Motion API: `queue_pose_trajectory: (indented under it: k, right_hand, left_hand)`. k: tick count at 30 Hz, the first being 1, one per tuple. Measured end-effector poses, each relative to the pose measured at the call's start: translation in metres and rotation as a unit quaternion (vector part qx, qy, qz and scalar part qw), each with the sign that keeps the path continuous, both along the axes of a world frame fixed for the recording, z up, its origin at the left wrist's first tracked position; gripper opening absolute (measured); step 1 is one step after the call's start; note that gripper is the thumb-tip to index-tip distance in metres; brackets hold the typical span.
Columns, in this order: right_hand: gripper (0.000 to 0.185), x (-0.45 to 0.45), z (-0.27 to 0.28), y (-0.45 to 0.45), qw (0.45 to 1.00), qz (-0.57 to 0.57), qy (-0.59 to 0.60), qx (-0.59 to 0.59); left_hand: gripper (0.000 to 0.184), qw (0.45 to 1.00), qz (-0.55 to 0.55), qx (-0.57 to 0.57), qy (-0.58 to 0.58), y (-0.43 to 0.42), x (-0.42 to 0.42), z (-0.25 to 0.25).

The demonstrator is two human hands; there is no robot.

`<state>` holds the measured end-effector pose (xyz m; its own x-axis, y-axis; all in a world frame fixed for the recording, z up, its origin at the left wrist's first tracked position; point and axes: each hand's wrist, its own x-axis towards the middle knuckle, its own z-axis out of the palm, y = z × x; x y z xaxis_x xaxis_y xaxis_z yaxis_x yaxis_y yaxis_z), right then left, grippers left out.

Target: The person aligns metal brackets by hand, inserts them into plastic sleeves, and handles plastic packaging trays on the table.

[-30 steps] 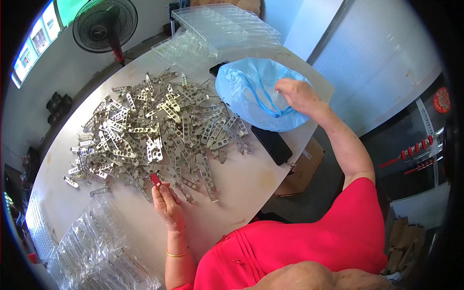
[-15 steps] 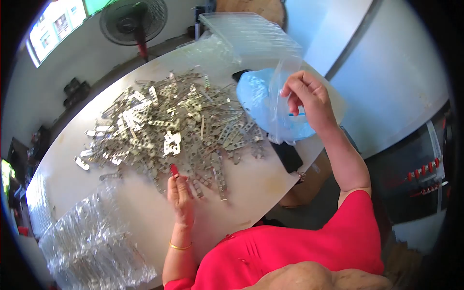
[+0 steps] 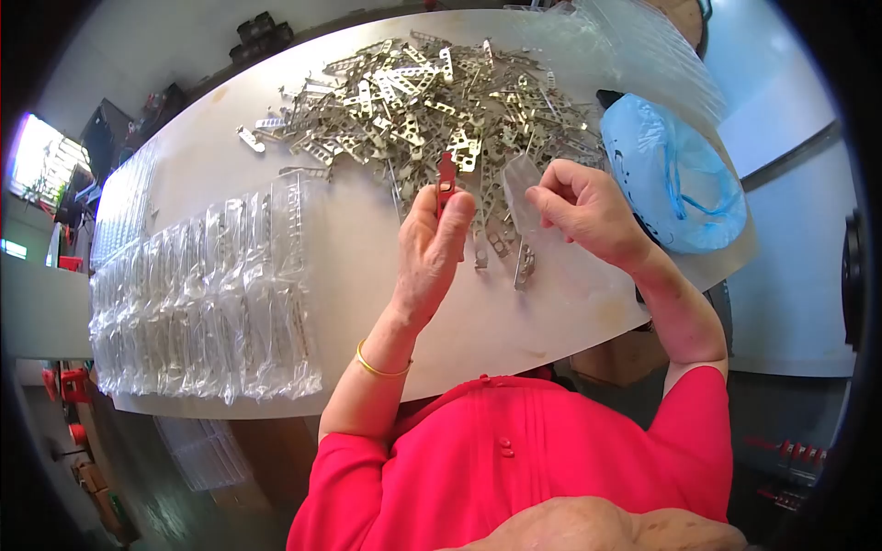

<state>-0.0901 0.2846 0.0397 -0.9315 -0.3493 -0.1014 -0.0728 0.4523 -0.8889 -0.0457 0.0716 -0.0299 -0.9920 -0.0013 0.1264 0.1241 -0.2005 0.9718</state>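
Observation:
My left hand (image 3: pixel 430 248) pinches a flat red part with holes (image 3: pixel 446 174) between thumb and fingers, holding it upright above the table. In my right hand (image 3: pixel 588 213) is the edge of a small clear plastic bag (image 3: pixel 522 191), which hangs to the left of the fingers. The bag and the red part are apart. Just beyond both hands lies a large heap of perforated silvery metal pieces (image 3: pixel 404 96). A few loose metal pieces (image 3: pixel 525 264) lie below the bag, at the near side of the heap.
Rows of metal pieces in clear bags (image 3: pixel 202 303) lie on the left of the white table (image 3: pixel 358 340). A clear ribbed plastic tray (image 3: pixel 124 216) is behind them. To the right sits a blue plastic bag (image 3: pixel 675 174), with clear plastic packaging (image 3: pixel 643 55) farther back.
My right hand has come down and left from over the blue bag, bringing a small clear bag. My left hand has raised the red part. The view has turned left.

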Motion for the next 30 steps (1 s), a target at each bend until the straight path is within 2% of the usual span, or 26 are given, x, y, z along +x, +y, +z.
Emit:
queue_pose_trajectory:
  k: [3, 5, 8, 11, 13, 14, 16, 19, 21, 22, 24, 25, 28, 30]
  right_hand:
    - [0.023, 0.007, -0.001, -0.014, 0.999, 0.041, 0.019, 0.026]
    - [0.022, 0.008, -0.005, -0.019, 0.996, 0.066, 0.038, 0.039]
    - [0.022, 0.010, -0.008, -0.029, 0.994, 0.094, 0.038, 0.037]
    - [0.023, 0.007, -0.010, -0.036, 0.994, 0.104, 0.008, 0.017]
    - [0.024, 0.004, -0.008, -0.039, 0.994, 0.111, -0.003, 0.010]
    - [0.019, 0.002, -0.005, -0.040, 0.991, 0.127, -0.027, 0.020]
    - [0.016, -0.002, -0.005, -0.040, 0.987, 0.148, -0.053, 0.033]
    - [0.021, -0.010, -0.013, -0.032, 0.979, 0.175, -0.105, 0.016]
    - [0.034, -0.015, -0.021, -0.023, 0.971, 0.177, -0.151, -0.058]
    - [0.034, -0.019, -0.023, -0.019, 0.971, 0.174, -0.153, -0.054]
    - [0.046, -0.025, -0.025, -0.011, 0.963, 0.098, -0.205, -0.145]
    - [0.046, -0.026, -0.025, -0.008, 0.963, 0.096, -0.206, -0.144]
    - [0.061, -0.030, -0.023, 0.001, 0.944, 0.093, -0.235, -0.214]
    - [0.055, -0.022, -0.025, 0.002, 0.943, 0.106, -0.207, -0.237]
  left_hand:
    - [0.034, 0.998, -0.003, -0.062, 0.008, -0.001, 0.007, 0.007]
    - [0.036, 0.998, -0.010, -0.057, -0.016, -0.005, 0.012, 0.009]
    - [0.027, 0.996, 0.006, -0.083, -0.031, -0.009, 0.017, 0.004]
    - [0.017, 0.999, -0.002, -0.031, -0.029, -0.020, 0.016, -0.007]
    - [0.012, 0.994, -0.002, 0.080, -0.077, -0.025, 0.020, -0.004]
    - [0.012, 0.994, 0.000, 0.081, -0.077, -0.027, 0.020, -0.005]
    - [0.013, 0.984, 0.037, 0.161, -0.066, -0.033, 0.020, -0.012]
    - [0.015, 0.967, 0.097, 0.217, -0.087, -0.038, 0.018, -0.021]
    - [0.016, 0.962, 0.110, 0.232, -0.092, -0.038, 0.015, -0.029]
    - [0.016, 0.956, 0.133, 0.247, -0.089, -0.037, 0.014, -0.032]
    - [0.018, 0.947, 0.165, 0.261, -0.087, -0.037, 0.014, -0.036]
    - [0.018, 0.947, 0.164, 0.263, -0.088, -0.037, 0.014, -0.038]
    - [0.018, 0.941, 0.186, 0.268, -0.090, -0.038, 0.012, -0.042]
    - [0.018, 0.940, 0.193, 0.265, -0.090, -0.038, 0.010, -0.043]
